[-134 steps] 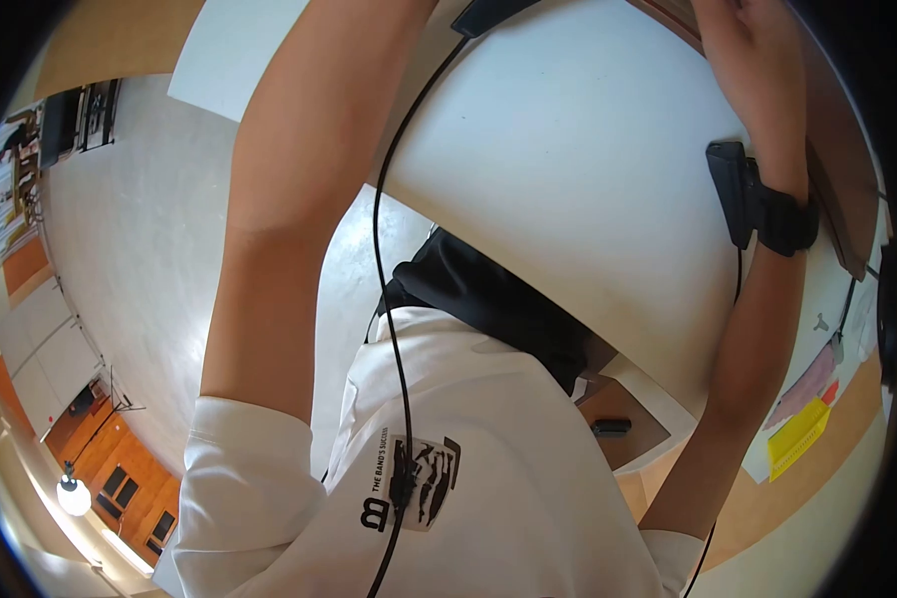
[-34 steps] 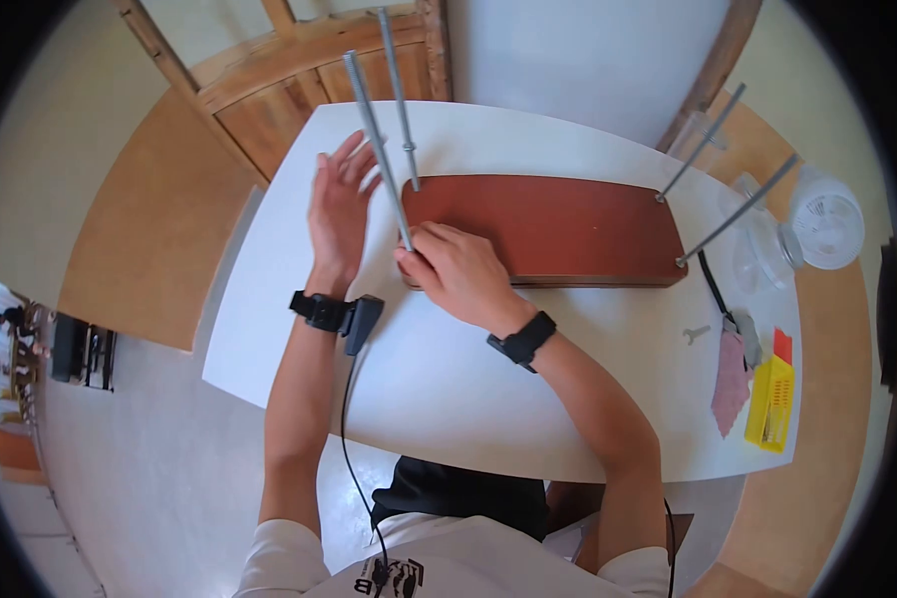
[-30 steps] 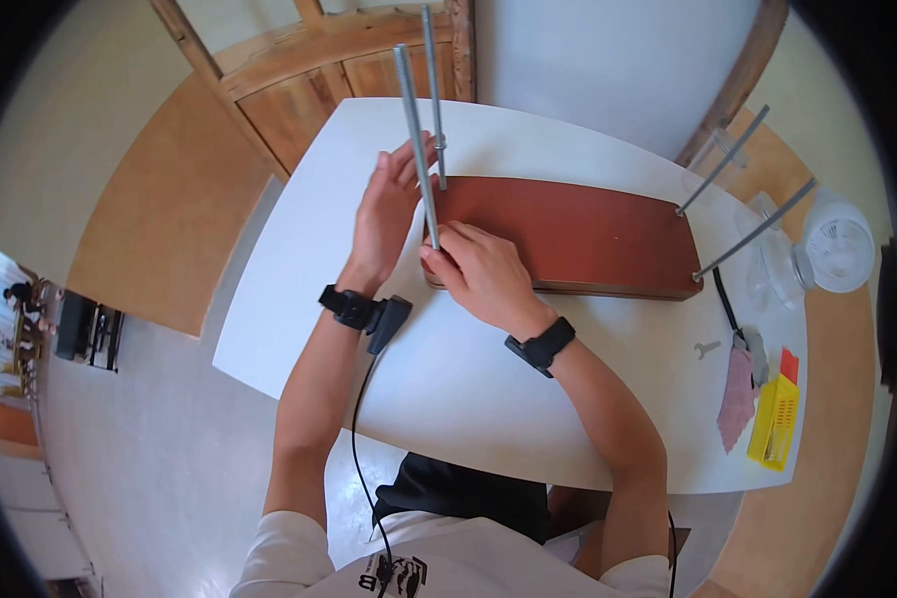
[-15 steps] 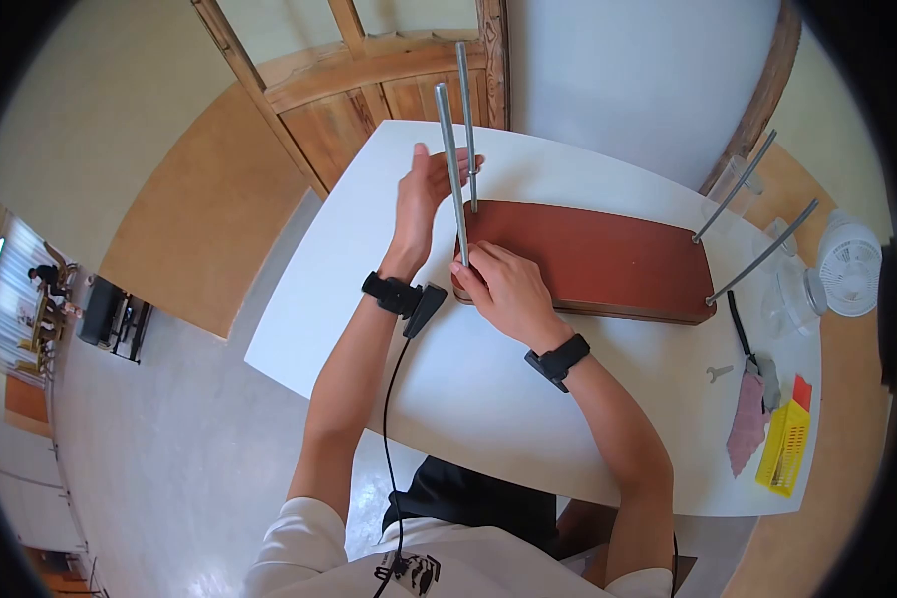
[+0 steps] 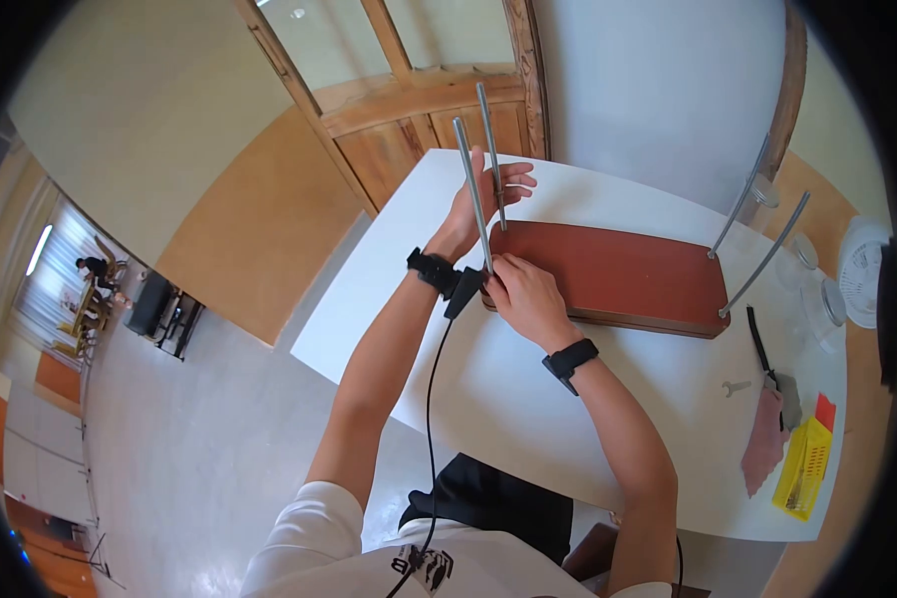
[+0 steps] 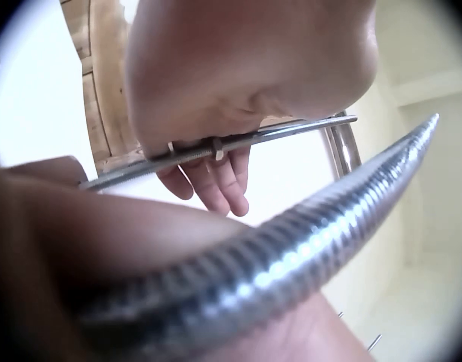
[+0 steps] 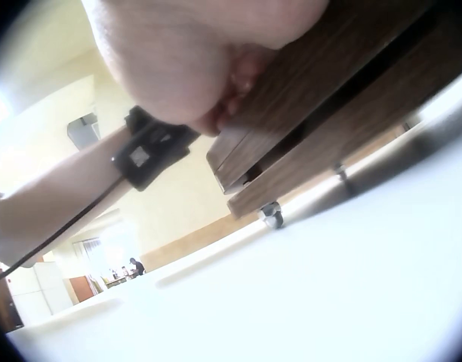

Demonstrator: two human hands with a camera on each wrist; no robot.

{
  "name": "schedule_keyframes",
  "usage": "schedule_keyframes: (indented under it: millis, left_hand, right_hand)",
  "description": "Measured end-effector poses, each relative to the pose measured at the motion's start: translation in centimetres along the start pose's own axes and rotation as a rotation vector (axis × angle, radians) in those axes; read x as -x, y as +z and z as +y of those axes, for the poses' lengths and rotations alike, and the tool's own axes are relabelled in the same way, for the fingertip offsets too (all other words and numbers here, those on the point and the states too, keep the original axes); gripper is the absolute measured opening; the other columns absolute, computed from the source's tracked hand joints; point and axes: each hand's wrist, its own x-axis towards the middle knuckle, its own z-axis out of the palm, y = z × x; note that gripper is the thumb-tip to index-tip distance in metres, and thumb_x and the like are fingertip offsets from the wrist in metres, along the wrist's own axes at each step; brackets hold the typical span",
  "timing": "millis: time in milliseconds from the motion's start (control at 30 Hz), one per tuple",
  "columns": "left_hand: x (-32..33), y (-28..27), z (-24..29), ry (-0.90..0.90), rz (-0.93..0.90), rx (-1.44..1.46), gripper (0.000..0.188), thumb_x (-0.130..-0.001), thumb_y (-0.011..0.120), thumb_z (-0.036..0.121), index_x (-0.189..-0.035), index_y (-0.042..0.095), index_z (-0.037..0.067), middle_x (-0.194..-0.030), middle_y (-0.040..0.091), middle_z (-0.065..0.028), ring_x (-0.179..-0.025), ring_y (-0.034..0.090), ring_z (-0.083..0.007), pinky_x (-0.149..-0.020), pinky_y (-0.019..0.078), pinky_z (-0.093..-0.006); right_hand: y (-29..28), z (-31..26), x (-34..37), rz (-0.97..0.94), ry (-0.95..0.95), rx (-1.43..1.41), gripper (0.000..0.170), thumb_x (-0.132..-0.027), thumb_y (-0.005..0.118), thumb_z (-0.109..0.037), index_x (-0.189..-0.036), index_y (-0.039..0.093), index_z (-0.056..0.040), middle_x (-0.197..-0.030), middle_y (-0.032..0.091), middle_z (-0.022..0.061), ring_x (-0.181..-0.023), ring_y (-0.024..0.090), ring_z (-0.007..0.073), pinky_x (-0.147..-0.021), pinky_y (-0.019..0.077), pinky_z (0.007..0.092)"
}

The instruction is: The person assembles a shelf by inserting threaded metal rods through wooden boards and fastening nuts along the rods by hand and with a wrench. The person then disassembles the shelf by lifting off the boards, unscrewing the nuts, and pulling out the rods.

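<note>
A reddish-brown board (image 5: 618,269) lies on the white table, a threaded metal rod standing at each corner. My right hand (image 5: 533,304) pinches the base of the front-left rod (image 5: 473,189) at the board's corner; its fingertips are partly hidden. Behind that rod, my left hand (image 5: 461,214) reaches with extended fingers to the back-left rod (image 5: 491,149). The left wrist view shows fingers (image 6: 225,185) beside this rod and its nut (image 6: 218,148). Under my right hand (image 7: 170,68), the right wrist view shows two stacked layers (image 7: 306,98) with a gap between.
At the table's right are a wrench (image 5: 736,388), a pink cloth (image 5: 763,444), a yellow basket (image 5: 803,468) and clear jars (image 5: 825,304). A white fan (image 5: 864,269) stands beyond. A cable hangs from my left wrist. Someone sits far off at left.
The head view has moved from my torso and the table edge to the board, then turned leftward. My left fingers now extend past the back-left rod; my right hand stays at the corner.
</note>
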Motion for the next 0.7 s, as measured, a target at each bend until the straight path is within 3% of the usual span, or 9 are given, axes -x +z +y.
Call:
schedule_keyframes:
  millis: [167,200,267,367,433,467,567,667,700]
  left_hand:
    - [3.6,-0.8,1.2,0.012,0.085,-0.004,0.088,-0.106,0.024,0.068,-0.147,0.046,-0.007,-0.145,0.058,-0.0205,-0.136,0.053,-0.0291,-0.119,0.0355,-0.04]
    - [4.8,-0.7,2.0,0.011,0.207,-0.154,0.083,-0.107,0.024,0.065,-0.141,0.053,-0.005,-0.137,0.063,-0.0197,-0.129,0.059,-0.0286,-0.114,0.0415,-0.0402]
    - [5.8,-3.4,2.5,-0.106,0.485,-0.329,0.072,-0.11,0.027,0.057,-0.123,0.067,-0.002,-0.104,0.072,-0.0111,-0.09,0.067,-0.0189,-0.09,0.05,-0.034]
    - [5.7,-5.0,2.4,-0.071,0.486,-0.416,0.069,-0.111,0.028,0.055,-0.127,0.066,0.0,-0.103,0.07,-0.0085,-0.087,0.062,-0.0154,-0.087,0.0479,-0.0321]
    - [4.6,-1.4,2.1,0.099,0.482,-0.288,0.073,-0.11,0.027,0.058,-0.132,0.064,-0.001,-0.118,0.07,-0.011,-0.104,0.065,-0.019,-0.097,0.0475,-0.0342]
    - [3.9,-0.8,1.3,0.1,0.476,-0.283,0.073,-0.11,0.027,0.058,-0.132,0.064,-0.001,-0.118,0.07,-0.011,-0.104,0.065,-0.019,-0.097,0.0475,-0.0342]
    - [2.5,0.7,0.0,0.107,0.274,-0.102,0.084,-0.107,0.024,0.066,-0.137,0.06,-0.004,-0.14,0.064,-0.0182,-0.131,0.059,-0.0295,-0.114,0.0409,-0.0402]
    - [3.3,0.1,0.4,0.094,0.294,-0.248,0.085,-0.107,0.025,0.066,-0.134,0.061,-0.006,-0.132,0.068,-0.0196,-0.124,0.063,-0.0299,-0.111,0.0431,-0.0394]
    - [3.7,-0.1,0.1,0.098,0.424,-0.207,0.081,-0.108,0.027,0.063,-0.126,0.065,-0.007,-0.123,0.071,-0.0218,-0.118,0.067,-0.0286,-0.106,0.0471,-0.0378]
  right_hand:
    - [-0.1,0.2,0.5,0.003,0.016,0.006,0.02,-0.101,0.059,-0.02,-0.094,0.061,-0.002,-0.087,0.066,0.0148,-0.085,0.067,0.0349,-0.074,0.0545,0.0473]
    - [-0.3,0.3,0.5,0.011,0.023,0.007,0.02,-0.101,0.059,-0.02,-0.094,0.061,-0.002,-0.087,0.066,0.0148,-0.085,0.067,0.0349,-0.074,0.0545,0.0473]
    - [-0.4,0.3,0.5,-0.03,0.038,-0.023,0.02,-0.101,0.059,-0.021,-0.093,0.061,-0.002,-0.085,0.066,0.0142,-0.084,0.067,0.0347,-0.074,0.0543,0.0475]
    - [-0.4,0.4,0.5,-0.056,0.048,-0.026,0.021,-0.101,0.059,-0.021,-0.093,0.061,-0.002,-0.085,0.065,0.0139,-0.084,0.067,0.034,-0.074,0.0543,0.0473]
    - [-0.3,0.4,0.5,-0.037,0.034,-0.025,0.021,-0.101,0.059,-0.021,-0.093,0.062,-0.0021,-0.085,0.065,0.0137,-0.083,0.067,0.0338,-0.074,0.0544,0.047]
    - [-0.3,0.5,0.6,-0.019,0.019,-0.025,0.02,-0.101,0.059,-0.021,-0.093,0.062,-0.0022,-0.085,0.065,0.0135,-0.083,0.067,0.0336,-0.073,0.0544,0.0467]
    - [-0.1,0.6,0.6,-0.014,0.027,-0.028,0.02,-0.101,0.059,-0.021,-0.093,0.063,-0.0023,-0.086,0.066,0.0133,-0.082,0.067,0.0336,-0.073,0.0544,0.0463]
    - [-0.1,0.7,0.4,-0.028,0.028,-0.024,0.02,-0.101,0.059,-0.021,-0.093,0.063,-0.0023,-0.086,0.066,0.013,-0.081,0.067,0.0336,-0.073,0.0543,0.0462]
    - [-0.2,0.8,0.5,-0.029,0.038,-0.027,0.02,-0.101,0.059,-0.021,-0.093,0.063,-0.0023,-0.086,0.066,0.013,-0.081,0.067,0.0336,-0.073,0.0543,0.0462]
